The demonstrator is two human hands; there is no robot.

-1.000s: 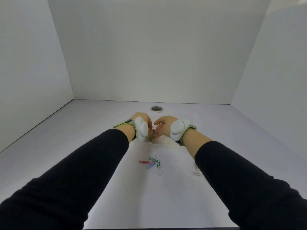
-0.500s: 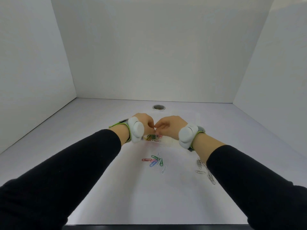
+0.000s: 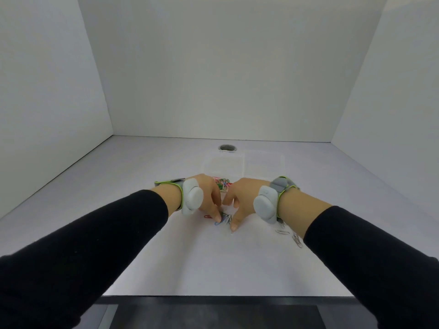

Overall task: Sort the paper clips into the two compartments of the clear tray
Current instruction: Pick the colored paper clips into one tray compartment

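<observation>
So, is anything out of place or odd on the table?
Nothing looks damaged. The clips are only unsorted: coloured paper clips lie loose between both hands, silver paper clips are scattered by the right wrist, and the clear tray already holds some coloured ones in its left compartment.

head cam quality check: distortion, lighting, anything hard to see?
Head view: wide-angle bowing, walls splay outward and the sleeves balloon at the bottom corners. Lighting flat and diffuse, faint shadows only. The clear tray nearly vanishes against the white table; the silver paper clips are low-contrast too. Left hand and right hand look sharp.
</observation>
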